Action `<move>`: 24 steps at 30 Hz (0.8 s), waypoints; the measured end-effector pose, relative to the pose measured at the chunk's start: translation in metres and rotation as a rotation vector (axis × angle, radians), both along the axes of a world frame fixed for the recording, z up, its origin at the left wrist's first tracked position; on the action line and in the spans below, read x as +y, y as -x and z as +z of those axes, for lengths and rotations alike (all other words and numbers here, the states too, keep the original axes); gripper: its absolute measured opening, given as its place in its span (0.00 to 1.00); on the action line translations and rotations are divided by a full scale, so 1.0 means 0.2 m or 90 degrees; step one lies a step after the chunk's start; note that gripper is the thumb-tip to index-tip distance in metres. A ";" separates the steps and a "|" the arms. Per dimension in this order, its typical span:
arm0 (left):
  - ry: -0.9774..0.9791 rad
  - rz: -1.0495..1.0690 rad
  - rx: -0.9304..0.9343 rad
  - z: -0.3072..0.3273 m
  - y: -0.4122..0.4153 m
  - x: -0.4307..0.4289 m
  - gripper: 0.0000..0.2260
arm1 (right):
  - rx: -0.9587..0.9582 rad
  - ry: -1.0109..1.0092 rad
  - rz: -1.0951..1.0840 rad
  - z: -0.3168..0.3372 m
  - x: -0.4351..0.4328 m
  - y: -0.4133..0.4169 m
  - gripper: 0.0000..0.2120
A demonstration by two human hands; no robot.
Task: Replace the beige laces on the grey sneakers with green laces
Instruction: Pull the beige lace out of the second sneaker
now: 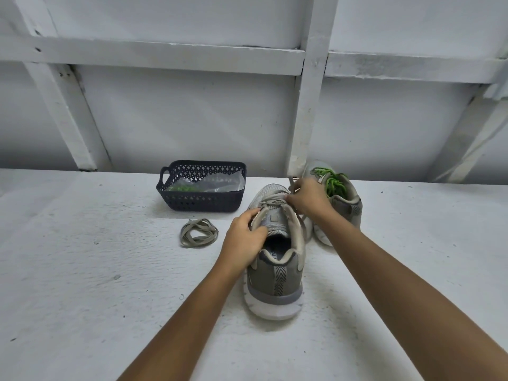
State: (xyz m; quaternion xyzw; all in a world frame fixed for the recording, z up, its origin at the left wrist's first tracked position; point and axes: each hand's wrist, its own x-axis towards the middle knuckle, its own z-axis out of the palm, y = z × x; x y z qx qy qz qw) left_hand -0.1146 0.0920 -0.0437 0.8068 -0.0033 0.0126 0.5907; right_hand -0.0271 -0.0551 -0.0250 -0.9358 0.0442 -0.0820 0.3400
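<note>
Beige lace (270, 202) threads only the toe-end eyelets of the near grey sneaker (275, 273) on the counter (96, 270). The left hand (244, 237) grips its eyelet flap; the right hand (308, 199), grip narrow, pinches the lace. Unlacing looks under way; next, pulling the remaining crossings free.

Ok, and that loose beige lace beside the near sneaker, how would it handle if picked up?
The beige lace would probably droop and uncoil, since it lies in loose untied loops. It looks thin and flat, so likely very light. Pushed, it would likely bunch up rather than slide whole.
</note>
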 end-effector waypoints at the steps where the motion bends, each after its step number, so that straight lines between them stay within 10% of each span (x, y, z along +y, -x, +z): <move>1: -0.001 -0.001 -0.002 0.00 0.00 0.00 0.18 | -0.014 0.015 -0.005 0.00 0.00 0.00 0.06; 10: -0.010 -0.005 -0.008 -0.01 -0.01 0.01 0.19 | -0.209 -0.062 -0.111 0.18 -0.11 -0.08 0.08; 16: -0.033 -0.017 -0.010 -0.03 -0.02 0.02 0.18 | -0.040 0.101 0.012 0.11 -0.08 0.12 0.14; 24: -0.177 -0.026 -0.006 0.08 -0.20 0.08 0.17 | -0.126 -0.081 0.017 -0.03 0.05 0.48 0.13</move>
